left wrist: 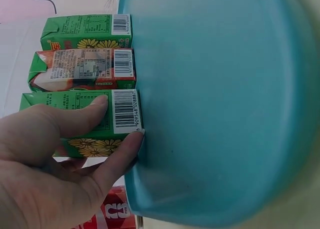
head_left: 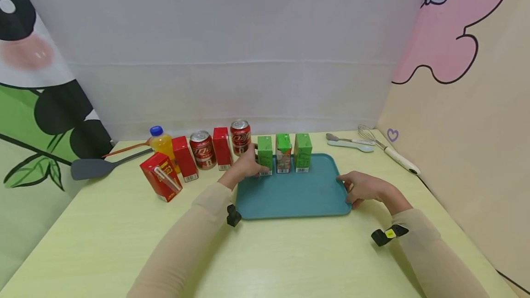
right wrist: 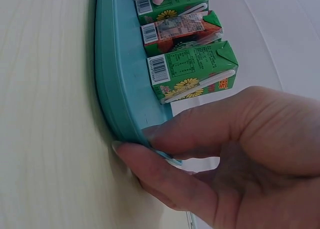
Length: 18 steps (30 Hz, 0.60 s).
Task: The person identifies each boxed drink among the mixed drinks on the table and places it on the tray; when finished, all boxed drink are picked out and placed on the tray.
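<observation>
A teal tray (head_left: 291,197) lies on the table with three drink cartons standing in a row along its far side. My left hand (head_left: 247,163) grips the leftmost green drink carton (head_left: 265,147), thumb on its near face in the left wrist view. Beside it stand a green-topped carton with a reddish-brown front (head_left: 283,153) and another green carton (head_left: 303,151) with a straw on its side (right wrist: 200,85). At the tray's right edge, my right hand (head_left: 366,186) pinches the rim (right wrist: 122,114) between thumb and fingers.
Left of the tray stand red cartons (head_left: 185,159), cola cans (head_left: 203,151) and a yellow bottle with a blue cap (head_left: 161,144). A tilted red carton (head_left: 161,177) is nearer, beside a grey spatula (head_left: 93,169). A whisk (head_left: 387,151) and small utensils (head_left: 349,145) lie at the back right.
</observation>
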Motion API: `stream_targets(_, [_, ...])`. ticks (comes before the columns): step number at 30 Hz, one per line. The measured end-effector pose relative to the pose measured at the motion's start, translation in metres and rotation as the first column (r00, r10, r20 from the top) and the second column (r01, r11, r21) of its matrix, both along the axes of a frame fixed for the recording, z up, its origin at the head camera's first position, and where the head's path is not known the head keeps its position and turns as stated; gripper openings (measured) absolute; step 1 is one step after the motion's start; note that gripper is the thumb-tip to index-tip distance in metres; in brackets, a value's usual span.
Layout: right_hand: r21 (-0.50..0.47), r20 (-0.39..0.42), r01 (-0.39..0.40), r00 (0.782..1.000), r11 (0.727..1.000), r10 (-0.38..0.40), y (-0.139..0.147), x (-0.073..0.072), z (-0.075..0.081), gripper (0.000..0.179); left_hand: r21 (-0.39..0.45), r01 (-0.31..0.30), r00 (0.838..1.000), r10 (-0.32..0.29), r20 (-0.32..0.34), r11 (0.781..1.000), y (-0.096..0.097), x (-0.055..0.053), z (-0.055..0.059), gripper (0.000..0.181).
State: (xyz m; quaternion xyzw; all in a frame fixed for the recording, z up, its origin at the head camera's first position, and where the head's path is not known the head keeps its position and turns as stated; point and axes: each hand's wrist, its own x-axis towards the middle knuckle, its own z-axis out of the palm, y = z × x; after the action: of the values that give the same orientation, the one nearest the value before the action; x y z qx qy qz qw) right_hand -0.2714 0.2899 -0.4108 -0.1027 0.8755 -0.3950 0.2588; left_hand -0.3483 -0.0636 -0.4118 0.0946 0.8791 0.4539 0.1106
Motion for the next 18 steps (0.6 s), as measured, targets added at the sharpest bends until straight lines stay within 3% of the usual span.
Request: stream_targets(18, [0.01,0.01,0.001,1.0,1.0,-0.001,-0.0012,-0.0009,0.0011,0.081,0.001,-0.012,1.0,0.012,0.008,1.0,-0.0003,-0.0034,-0.002,0.091])
